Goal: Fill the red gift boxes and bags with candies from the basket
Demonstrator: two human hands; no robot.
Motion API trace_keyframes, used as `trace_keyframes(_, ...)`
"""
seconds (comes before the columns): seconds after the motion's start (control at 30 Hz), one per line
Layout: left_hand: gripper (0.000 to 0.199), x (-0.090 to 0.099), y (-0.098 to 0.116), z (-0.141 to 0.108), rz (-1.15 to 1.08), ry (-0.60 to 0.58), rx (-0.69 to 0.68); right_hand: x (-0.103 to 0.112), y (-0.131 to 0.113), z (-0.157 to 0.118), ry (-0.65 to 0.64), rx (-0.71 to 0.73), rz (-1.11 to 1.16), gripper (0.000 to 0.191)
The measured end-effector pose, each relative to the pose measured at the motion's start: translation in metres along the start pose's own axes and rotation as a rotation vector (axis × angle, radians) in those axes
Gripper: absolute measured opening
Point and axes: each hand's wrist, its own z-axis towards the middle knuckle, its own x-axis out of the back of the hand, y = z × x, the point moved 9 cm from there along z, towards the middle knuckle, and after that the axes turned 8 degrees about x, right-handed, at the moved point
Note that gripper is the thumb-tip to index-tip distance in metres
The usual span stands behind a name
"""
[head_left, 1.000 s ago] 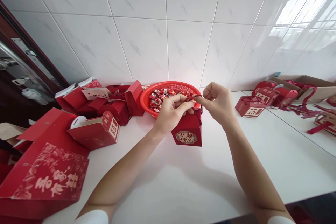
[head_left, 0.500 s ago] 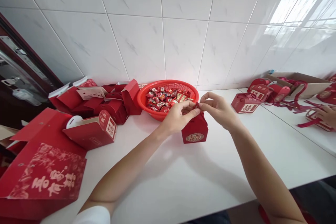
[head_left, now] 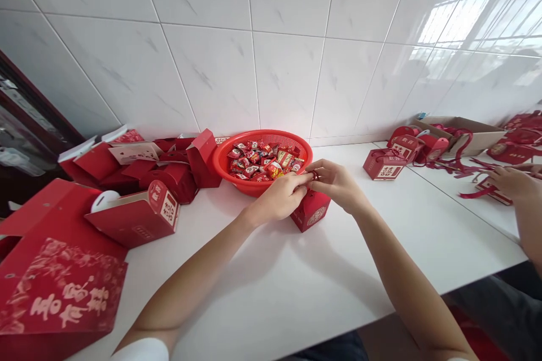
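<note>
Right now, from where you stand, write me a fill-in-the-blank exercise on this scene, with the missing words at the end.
The left hand and right hand meet at the ______ of the small red box.
The perforated basket holding wrapped candies is coloured ______.
The open brown carton sits to the basket's ______.

Missing words: top; red; right.

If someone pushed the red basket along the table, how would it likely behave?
The red basket looks like moulded plastic with a perforated wall, so it should stay fairly stiff. It seems unlikely to tip, being wide and low. The wrapped candies lie loose inside, so they would probably shift with a sharp push.
</note>
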Motion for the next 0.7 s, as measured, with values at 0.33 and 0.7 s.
trace_keyframes(0.33, 0.046, 0.007, -0.003, -0.004, 0.019, 0.024, 0.028, 0.084, 0.000, 0.032, 0.380, 0.073, -0.033, 0.010)
trace_keyframes(0.7, 0.037, 0.015, 0.000, -0.006, 0.103, -0.007, -0.005, 0.176, 0.026, 0.074, 0.514, -0.098, -0.357, 0.019)
